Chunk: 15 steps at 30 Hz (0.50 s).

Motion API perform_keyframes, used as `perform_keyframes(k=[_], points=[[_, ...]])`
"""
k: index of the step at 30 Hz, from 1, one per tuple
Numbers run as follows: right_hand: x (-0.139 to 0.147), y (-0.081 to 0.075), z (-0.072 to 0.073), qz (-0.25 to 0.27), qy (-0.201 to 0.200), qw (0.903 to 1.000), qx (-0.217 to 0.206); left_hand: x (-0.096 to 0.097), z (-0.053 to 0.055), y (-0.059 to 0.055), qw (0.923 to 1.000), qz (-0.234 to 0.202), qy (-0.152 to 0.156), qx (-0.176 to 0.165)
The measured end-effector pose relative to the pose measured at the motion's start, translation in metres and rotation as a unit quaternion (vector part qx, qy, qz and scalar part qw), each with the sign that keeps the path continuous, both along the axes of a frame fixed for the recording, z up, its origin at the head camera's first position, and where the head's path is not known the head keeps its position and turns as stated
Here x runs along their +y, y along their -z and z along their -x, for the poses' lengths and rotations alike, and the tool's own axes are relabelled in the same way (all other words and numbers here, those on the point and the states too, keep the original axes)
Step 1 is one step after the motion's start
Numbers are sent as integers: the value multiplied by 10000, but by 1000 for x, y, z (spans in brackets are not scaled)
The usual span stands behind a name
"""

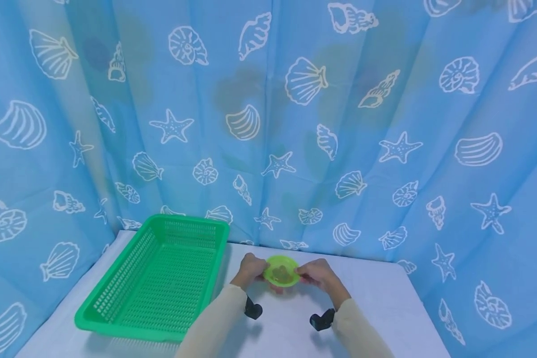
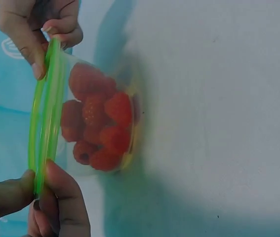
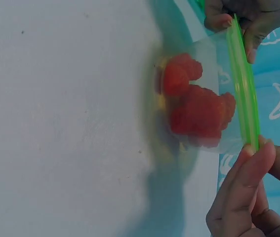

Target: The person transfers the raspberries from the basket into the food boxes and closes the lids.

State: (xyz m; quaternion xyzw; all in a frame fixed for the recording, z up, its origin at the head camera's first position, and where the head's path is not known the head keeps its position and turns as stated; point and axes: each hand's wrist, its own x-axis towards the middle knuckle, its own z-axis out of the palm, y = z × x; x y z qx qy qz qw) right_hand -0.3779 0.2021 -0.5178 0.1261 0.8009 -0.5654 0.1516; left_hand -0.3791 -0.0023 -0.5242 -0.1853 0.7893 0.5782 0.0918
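Observation:
A small clear plastic container (image 2: 69,165) with red raspberries (image 2: 99,118) inside is held between both hands. Its round top carries a green lid (image 1: 282,271), see-through enough that the berries show from above. My left hand (image 1: 250,269) pinches the left edge, thumb on the lid and fingers under the rim. On the opposite edge, my right hand (image 1: 318,273) grips in the same way, its thumb and fingertips meeting at the green rim (image 3: 246,94). The container's base is close over the white tabletop in both wrist views.
To the left stands a large green plastic basket (image 1: 219,258) with slotted walls. The white-covered table (image 1: 367,288) runs back to a blue curtain (image 1: 268,124) printed with shells and starfish. A black wrist camera (image 1: 322,319) hangs below each forearm.

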Motion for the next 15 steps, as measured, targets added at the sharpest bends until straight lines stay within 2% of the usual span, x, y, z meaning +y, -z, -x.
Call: perform_keyframes(k=[4,8,11,15], points=[[1,-3,0,-31,120,9999,66,-2,5,-2,9998,56,142,82],[2,-2,-2,46,-57,10000,59,-9,7,0,9989,67,447,135],[4,3,-4,185,-272,9994,73,-13,4,4,9985,-97,533,121],[6,8,-7,394,-229,9989,118,-13,-5,3,9980,-334,499,218]])
